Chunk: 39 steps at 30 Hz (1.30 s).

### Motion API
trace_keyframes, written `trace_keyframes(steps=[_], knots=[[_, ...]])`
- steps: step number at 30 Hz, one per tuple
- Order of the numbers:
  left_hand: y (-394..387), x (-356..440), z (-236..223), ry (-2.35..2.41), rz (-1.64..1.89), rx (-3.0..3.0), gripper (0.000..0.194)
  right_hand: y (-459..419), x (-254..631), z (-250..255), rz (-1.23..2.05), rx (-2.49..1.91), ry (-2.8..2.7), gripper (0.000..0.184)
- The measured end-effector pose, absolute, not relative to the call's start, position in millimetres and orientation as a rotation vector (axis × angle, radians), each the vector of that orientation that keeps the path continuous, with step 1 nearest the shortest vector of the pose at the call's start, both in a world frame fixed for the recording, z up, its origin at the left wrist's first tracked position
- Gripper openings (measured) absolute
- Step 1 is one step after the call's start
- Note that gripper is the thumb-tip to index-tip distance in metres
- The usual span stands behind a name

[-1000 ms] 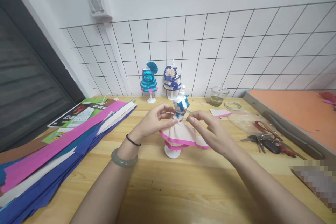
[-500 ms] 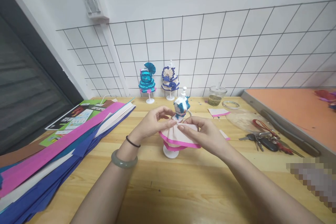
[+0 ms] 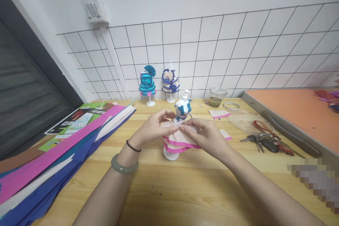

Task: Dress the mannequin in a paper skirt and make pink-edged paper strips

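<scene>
In front of me stands a small white mannequin (image 3: 182,107) on a round white base (image 3: 171,154), its bodice wrapped in white and blue paper. Around its waist hangs a layered white paper skirt (image 3: 182,140) with pink edging. My left hand (image 3: 156,127) pinches the top layer at the waist between thumb and fingers. My right hand (image 3: 205,132) grips the same layer from the other side, its thumb close to the left thumb. The fingers behind the skirt are partly hidden.
Two dressed mannequins, one teal (image 3: 147,86) and one white and purple (image 3: 170,83), stand by the wall. Coloured paper sheets (image 3: 79,141) lie left. Rightward are a glass cup (image 3: 217,97), a tape roll (image 3: 231,106), pink-edged paper pieces (image 3: 219,114), keys (image 3: 261,141) and an orange board (image 3: 291,113).
The top skirt layer has been drawn inward, with more of it gathered under my left hand. My thumbs now meet at the waist. The view has shifted slightly.
</scene>
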<state>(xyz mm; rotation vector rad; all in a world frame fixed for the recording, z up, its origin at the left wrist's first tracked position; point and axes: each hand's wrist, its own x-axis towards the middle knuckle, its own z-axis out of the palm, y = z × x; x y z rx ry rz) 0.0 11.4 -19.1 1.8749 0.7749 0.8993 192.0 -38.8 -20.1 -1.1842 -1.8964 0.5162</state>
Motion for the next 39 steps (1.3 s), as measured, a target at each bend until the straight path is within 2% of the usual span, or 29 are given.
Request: trace_keyframes(steps=[9,17,28,39], knots=[[11.9,-1.4,-17.7,0.744,0.909,1.894,0.037,-40.2,193.1,-17.3,0.494,-1.056,-1.895,0.014],[12.0,-0.8,-17.3,0.733,0.899,1.928,0.039,-43.6,190.2,-17.5,0.528,-0.952,-1.949,0.015],[11.1,0.4,-18.0,0.763,0.901,1.949,0.040,-42.1,189.6,-19.0,0.563,-1.153,-1.821,0.015],[6.0,5.4,-13.3,0.802,0.952,1.951,0.036,-39.8,190.2,-21.0,0.510,-1.168,-1.826,0.014]])
